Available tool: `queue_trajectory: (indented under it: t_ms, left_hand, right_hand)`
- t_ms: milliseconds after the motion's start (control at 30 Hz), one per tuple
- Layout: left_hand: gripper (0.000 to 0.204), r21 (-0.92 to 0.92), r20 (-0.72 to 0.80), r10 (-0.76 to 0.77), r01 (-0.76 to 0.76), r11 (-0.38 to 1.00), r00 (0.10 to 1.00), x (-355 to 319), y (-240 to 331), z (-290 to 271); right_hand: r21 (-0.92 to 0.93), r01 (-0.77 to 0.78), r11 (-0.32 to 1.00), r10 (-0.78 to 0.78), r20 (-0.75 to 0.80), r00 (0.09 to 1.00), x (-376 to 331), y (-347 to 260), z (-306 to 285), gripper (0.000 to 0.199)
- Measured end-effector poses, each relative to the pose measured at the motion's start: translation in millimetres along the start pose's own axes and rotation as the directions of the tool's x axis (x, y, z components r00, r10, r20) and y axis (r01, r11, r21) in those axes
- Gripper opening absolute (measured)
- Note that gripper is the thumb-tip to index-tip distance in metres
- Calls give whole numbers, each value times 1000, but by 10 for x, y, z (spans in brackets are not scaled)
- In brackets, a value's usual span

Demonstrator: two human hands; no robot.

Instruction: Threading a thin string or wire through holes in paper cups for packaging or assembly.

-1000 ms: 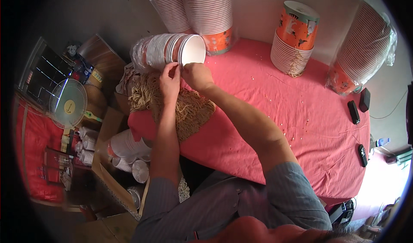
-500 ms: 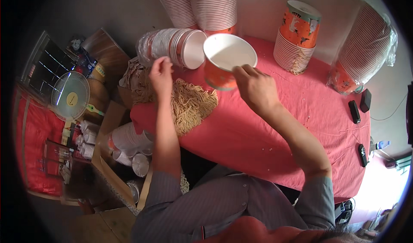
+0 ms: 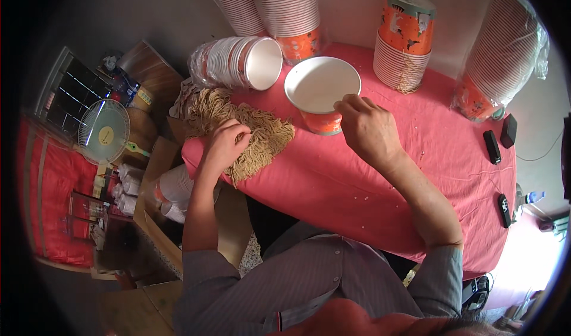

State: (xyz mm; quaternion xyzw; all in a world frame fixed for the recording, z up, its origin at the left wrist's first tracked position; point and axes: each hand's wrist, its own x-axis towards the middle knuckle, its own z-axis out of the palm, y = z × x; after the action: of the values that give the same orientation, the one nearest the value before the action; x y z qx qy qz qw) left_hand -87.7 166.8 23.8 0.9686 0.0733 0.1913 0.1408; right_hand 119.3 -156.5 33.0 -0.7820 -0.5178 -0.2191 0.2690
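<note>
My right hand (image 3: 367,127) grips the near rim of an orange paper cup (image 3: 321,92) with a white inside, standing upright on the red tablecloth (image 3: 380,181). My left hand (image 3: 228,144) rests closed on a pile of tan dried noodles (image 3: 250,136) at the table's left edge, fingers pinching into the strands. A stack of the same cups (image 3: 235,62) lies on its side just behind the noodles, its open end facing the upright cup.
Tall cup stacks (image 3: 279,8) stand at the back, another stack (image 3: 404,38) and a plastic-wrapped one (image 3: 499,56) to the right. Small black devices (image 3: 498,138) lie at the right edge. A small fan (image 3: 104,130) and a box with white rolls (image 3: 172,187) sit left, below the table.
My right hand pulled one cup off the lying stack, carried it right and set it upright on the cloth. My left hand dropped from the stack onto the noodles.
</note>
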Motion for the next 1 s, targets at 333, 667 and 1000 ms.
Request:
queue_trajectory:
  t_ms: [333,667,1000]
  left_hand:
    - [11,-135,23,-95,97,986,995,92,195,-83]
    - [7,-346,-139,-112,58,936,984,114,306,-82]
    - [5,-592,-263,-96,-82,802,960,83,753,-81]
  right_hand:
    - [15,-35,999,35,-2,999,-6,55,-65,22]
    - [90,-19,996,19,9,1000,9,30,-107,18]
    - [316,53,947,2,-172,985,32,-301,-331,22]
